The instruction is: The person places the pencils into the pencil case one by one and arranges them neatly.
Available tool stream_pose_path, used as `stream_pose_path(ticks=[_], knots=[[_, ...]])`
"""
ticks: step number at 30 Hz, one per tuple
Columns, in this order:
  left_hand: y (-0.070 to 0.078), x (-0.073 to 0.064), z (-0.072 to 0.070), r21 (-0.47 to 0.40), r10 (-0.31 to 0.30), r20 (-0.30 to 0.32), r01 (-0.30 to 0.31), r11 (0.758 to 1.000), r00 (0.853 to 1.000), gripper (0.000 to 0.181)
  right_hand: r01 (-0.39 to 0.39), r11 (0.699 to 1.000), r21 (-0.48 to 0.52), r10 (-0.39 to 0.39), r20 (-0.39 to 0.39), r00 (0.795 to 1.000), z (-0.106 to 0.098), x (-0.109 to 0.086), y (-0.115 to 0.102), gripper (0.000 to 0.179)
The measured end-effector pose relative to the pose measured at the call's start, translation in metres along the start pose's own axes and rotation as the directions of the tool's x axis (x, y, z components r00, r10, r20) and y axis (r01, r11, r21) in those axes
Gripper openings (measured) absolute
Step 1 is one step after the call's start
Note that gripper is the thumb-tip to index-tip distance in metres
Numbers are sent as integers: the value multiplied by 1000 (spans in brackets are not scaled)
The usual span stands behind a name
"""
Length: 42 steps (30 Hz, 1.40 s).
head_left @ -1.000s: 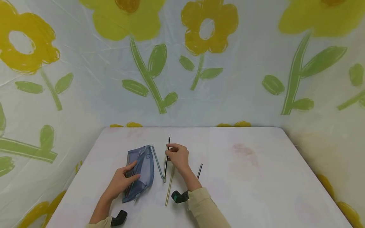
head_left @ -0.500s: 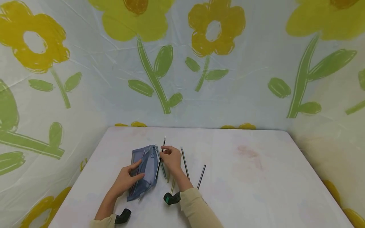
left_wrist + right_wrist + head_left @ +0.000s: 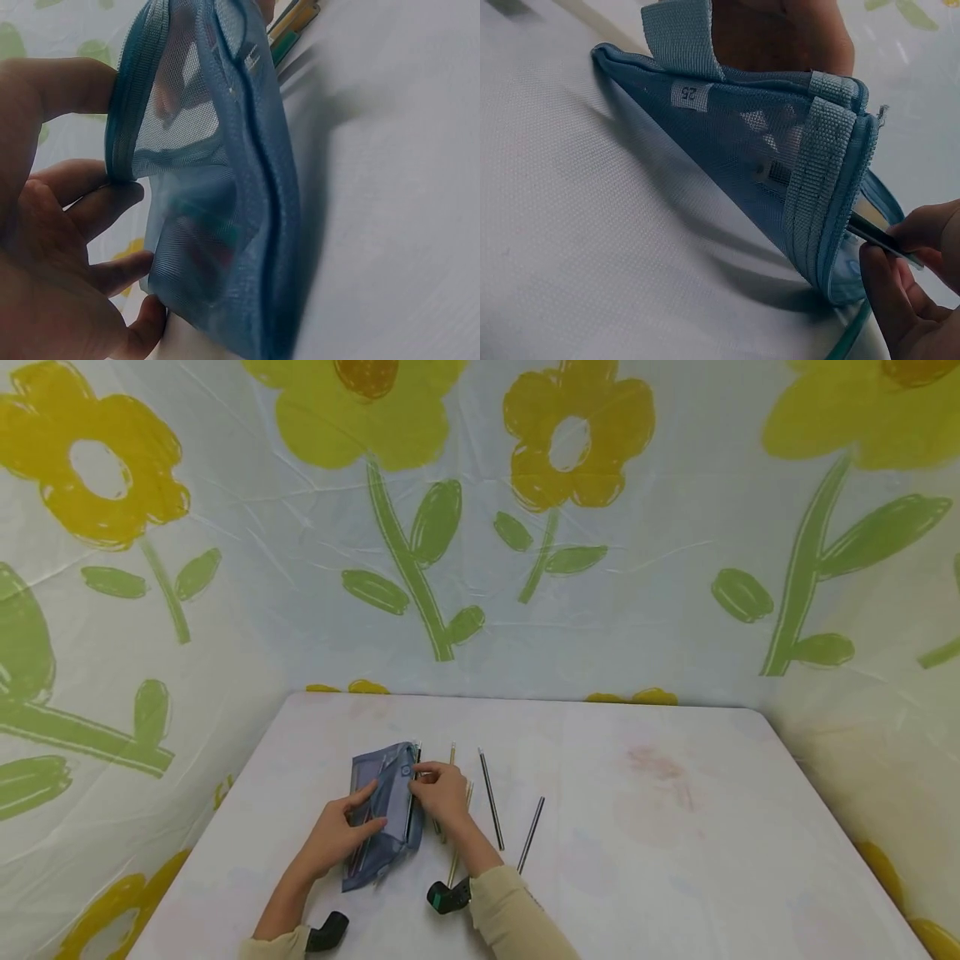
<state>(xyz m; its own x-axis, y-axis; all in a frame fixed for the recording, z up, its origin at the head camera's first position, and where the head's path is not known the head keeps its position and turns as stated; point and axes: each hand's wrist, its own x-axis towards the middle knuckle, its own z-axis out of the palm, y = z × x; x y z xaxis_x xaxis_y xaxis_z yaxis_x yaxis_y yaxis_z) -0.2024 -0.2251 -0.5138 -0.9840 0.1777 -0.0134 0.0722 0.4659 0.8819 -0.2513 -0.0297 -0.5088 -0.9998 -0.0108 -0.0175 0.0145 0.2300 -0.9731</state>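
A blue mesh zip pouch (image 3: 393,835) lies left of the table's middle, its zipped mouth spread wide. My left hand (image 3: 330,839) holds it from the left, thumb and fingers at the mouth's edge; in the left wrist view the fingers (image 3: 116,274) curl against the mesh. My right hand (image 3: 442,797) pinches a dark pencil (image 3: 885,240) near one end, between thumb and fingers. The pencil's other end passes through the pouch mouth and is partly hidden behind the zip edge. Some slim items show through the mesh.
To the right of the pouch lie two dark pencils, one nearer (image 3: 491,797) and one farther right (image 3: 532,835). Gold-coloured pencils (image 3: 453,868) lie partly under my right forearm. A flower-printed cloth (image 3: 637,568) rises behind the white table (image 3: 675,860).
My right hand has moved left with the dark pencil, bringing it from beside the pouch into its mouth. My left hand has stayed on the pouch. The head view has shifted slightly.
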Motion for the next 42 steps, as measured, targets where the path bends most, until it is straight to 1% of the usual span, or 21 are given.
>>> stream_pose_path(ticks=[5, 6, 9, 13, 16, 24, 29, 33, 35, 39, 42], knots=[[4, 1, 2, -17, 23, 4, -23, 1000, 1000, 69, -24, 1000, -11, 24, 63, 998, 2, 0, 1, 26], [5, 1, 2, -10, 31, 4, -31, 999, 1000, 69, -23, 1000, -12, 24, 71, 997, 2, 0, 2, 26], [6, 2, 3, -13, 26, 2, -26, 1000, 1000, 68, -20, 1000, -24, 22, 84, 996, 3, 0, 2, 24], [6, 2, 5, -11, 9, 4, -9, 1000, 1000, 69, 5, 999, -54, 0, 98, 995, 4, -1, 3, 22], [5, 2, 5, -7, 7, 7, -7, 1000, 1000, 68, 18, 998, -56, -11, 116, 993, 5, -2, 3, 21], [7, 1, 6, 2, 14, 10, -14, 1000, 1000, 68, 28, 999, -45, -23, 103, 994, 4, -4, 4, 20], [6, 2, 5, 2, 26, 6, -26, 1000, 1000, 67, 23, 1000, 7, -24, 97, 995, 0, -5, 5, 19], [3, 4, 5, -8, 44, 8, -44, 999, 999, 66, 48, 998, 30, -51, 88, 995, -11, -7, 4, 18], [2, 4, 4, -14, 53, 10, -53, 998, 999, 66, 73, 997, 3, -73, 81, 994, -22, -9, 3, 18], [1, 0, 2, -27, 57, 11, -57, 998, 998, 66, 101, 994, -40, -98, 66, 993, -51, -16, 2, 19], [1, -3, 1, -30, 51, 9, -50, 998, 999, 66, 91, 993, -75, -88, 52, 995, -77, -24, 4, 18]])
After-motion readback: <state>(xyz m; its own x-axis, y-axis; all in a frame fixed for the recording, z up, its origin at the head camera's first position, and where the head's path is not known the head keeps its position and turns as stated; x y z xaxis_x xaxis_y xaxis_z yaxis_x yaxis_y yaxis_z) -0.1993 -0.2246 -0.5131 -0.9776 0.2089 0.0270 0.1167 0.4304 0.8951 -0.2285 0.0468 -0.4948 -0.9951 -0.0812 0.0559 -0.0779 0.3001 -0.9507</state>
